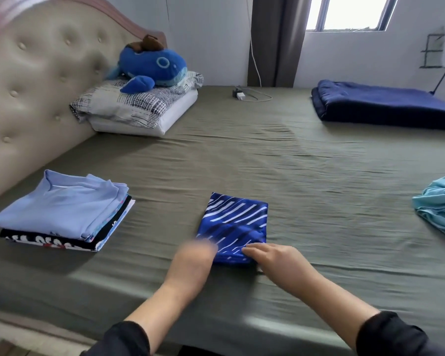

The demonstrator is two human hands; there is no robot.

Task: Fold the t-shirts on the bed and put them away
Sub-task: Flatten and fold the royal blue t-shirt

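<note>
Both hands were laid on the folded striped shirt point(233, 227) near the bed point(319, 176) edge. Right hand point(278, 263) was pressed flat, fingers apart; the left hand point(193, 260) was blurred, so its grip cannot be told.

Both hands reaching forward, left hand point(194, 258) motion-blurred, right hand point(275, 263) palm down, fingers extended

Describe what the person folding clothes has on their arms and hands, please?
Both arms wear dark, almost black sleeves, pushed up so the forearms are bare. The left hand and the right hand are bare too: no gloves, and no rings, watch or bracelet that I can see. The left hand is blurred, so small details there cannot be told.
</note>
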